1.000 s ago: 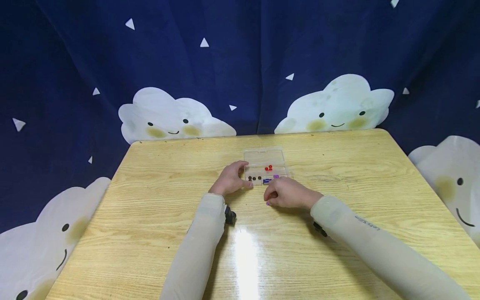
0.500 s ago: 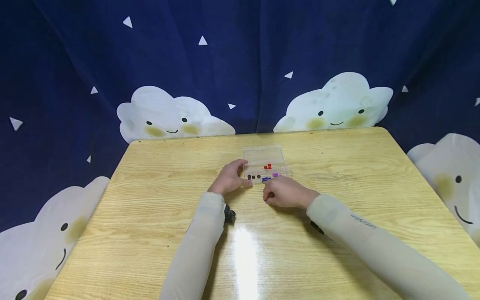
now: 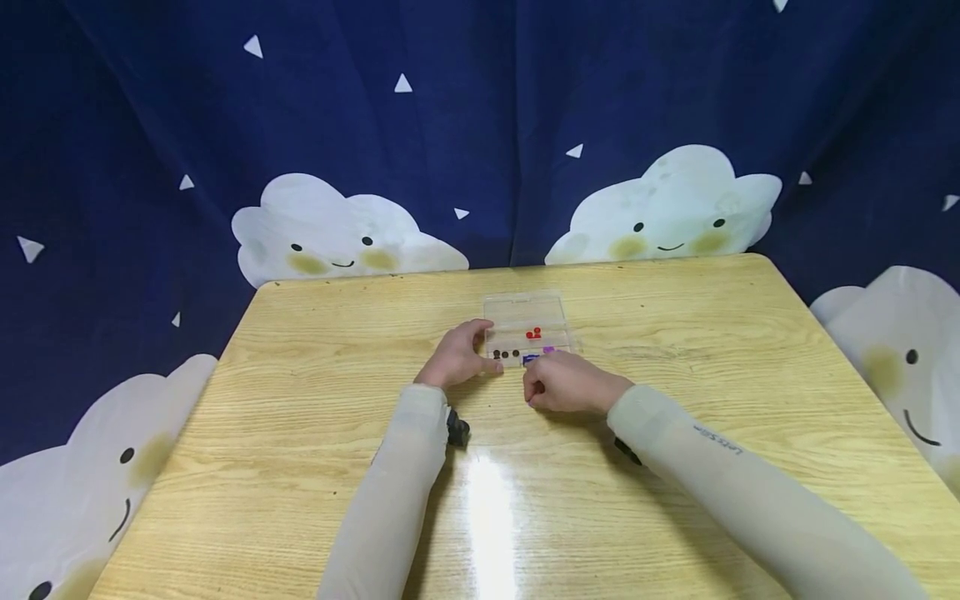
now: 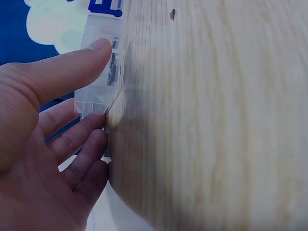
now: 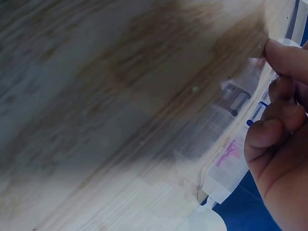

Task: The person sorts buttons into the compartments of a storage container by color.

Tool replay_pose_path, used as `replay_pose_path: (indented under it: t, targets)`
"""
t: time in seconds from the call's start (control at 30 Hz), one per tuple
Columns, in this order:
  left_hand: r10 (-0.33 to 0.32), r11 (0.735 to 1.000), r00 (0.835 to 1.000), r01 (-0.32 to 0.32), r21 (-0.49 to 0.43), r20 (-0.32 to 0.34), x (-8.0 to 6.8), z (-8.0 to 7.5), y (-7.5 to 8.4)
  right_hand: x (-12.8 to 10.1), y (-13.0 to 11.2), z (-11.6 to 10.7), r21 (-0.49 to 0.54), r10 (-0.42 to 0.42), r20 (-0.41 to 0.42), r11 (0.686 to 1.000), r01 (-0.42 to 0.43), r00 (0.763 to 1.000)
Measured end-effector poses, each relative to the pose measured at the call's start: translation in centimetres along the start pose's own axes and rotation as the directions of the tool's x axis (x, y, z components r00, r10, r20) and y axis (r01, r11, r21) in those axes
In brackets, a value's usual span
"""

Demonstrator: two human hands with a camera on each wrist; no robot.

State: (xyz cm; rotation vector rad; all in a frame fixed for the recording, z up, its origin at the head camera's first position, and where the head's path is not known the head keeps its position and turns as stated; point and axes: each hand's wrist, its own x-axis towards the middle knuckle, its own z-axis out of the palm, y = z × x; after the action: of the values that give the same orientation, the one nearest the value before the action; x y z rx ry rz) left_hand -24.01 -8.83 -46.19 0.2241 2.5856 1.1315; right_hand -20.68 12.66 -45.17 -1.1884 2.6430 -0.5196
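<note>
In the head view, a clear plastic compartment box lies on the table. Several small red pieces sit in its middle part; small dark brown pieces line its front left. A blue latch-like part is on the front, with purple pieces to its right. My left hand grips the box's left end, thumb along the front wall, fingers at the side. My right hand is just in front of the box, pinching a tiny purple piece at the tabletop, mostly hidden by the fingertips.
The wooden table extends on all sides of the box. Behind it hangs a dark blue curtain with cloud prints. A bright reflection lies on the near tabletop. Black wrist cameras show at both sleeves.
My right hand has shifted slightly left, and the purple piece at its fingertips is now more covered. The left hand keeps its place at the box; the head view has moved a little.
</note>
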Motion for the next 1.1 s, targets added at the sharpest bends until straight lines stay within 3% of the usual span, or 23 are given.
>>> replay_pose_path:
  t: [0.4,0.73,1.1]
  targets:
    - [-0.011,1.000,1.000,0.011,-0.021,0.010,-0.3,0.0,0.2,0.0,-0.5,-0.4,0.006,0.021,0.040,1.000,-0.021,0.999]
    - [-0.007,1.000,1.000,0.007,-0.015,0.005,-0.2,0.0,0.2,-0.2,-1.0,-0.1,-0.125,-0.038,0.037,0.991,0.042,0.999]
    - [-0.019,0.999,1.000,0.020,-0.034,0.010,-0.3,0.0,0.2,-0.3,-1.1,-0.2,-0.088,-0.026,0.035,0.996,0.029,0.999]
